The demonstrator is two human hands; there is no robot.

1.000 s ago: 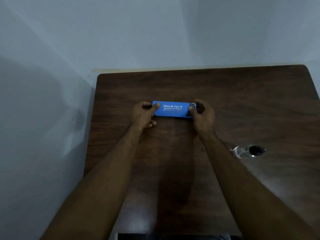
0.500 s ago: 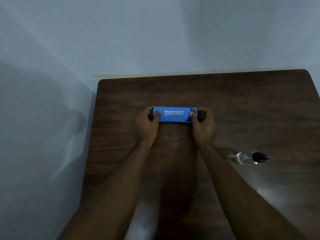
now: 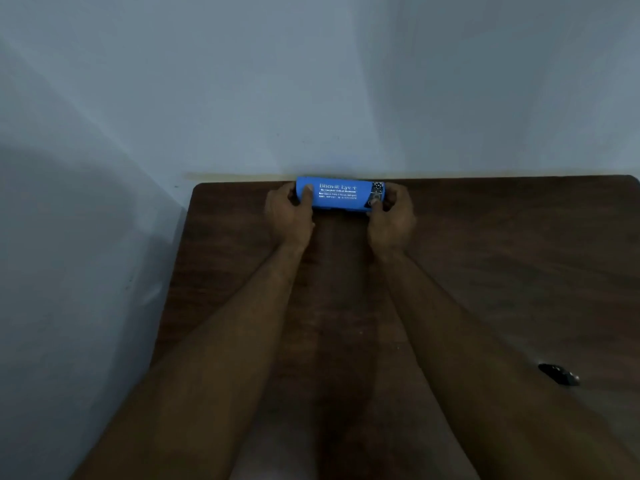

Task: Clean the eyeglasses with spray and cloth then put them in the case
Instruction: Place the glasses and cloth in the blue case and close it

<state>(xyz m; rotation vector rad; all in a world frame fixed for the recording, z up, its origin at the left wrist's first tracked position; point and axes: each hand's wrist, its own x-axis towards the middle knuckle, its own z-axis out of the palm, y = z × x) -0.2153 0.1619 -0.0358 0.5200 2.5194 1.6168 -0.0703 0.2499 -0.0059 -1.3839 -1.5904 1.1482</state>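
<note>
A closed blue eyeglasses case (image 3: pixel 341 196) with white lettering lies lengthwise near the far edge of the dark wooden table (image 3: pixel 502 258). My left hand (image 3: pixel 289 214) grips its left end, thumb on top. My right hand (image 3: pixel 393 216) grips its right end, thumb on the lid by the printed code. The spray bottle (image 3: pixel 558 374) lies on the table at the right; only its black cap end shows clearly. No eyeglasses or cloth are visible.
A pale wall runs right behind the table's far edge, and another wall (image 3: pixel 86 271) closes in on the left side. The table's right corner is rounded.
Both hands have pushed the case away from me, from the middle of the table to its far edge. The view has tilted, so the bottle now sits lower in the frame.
</note>
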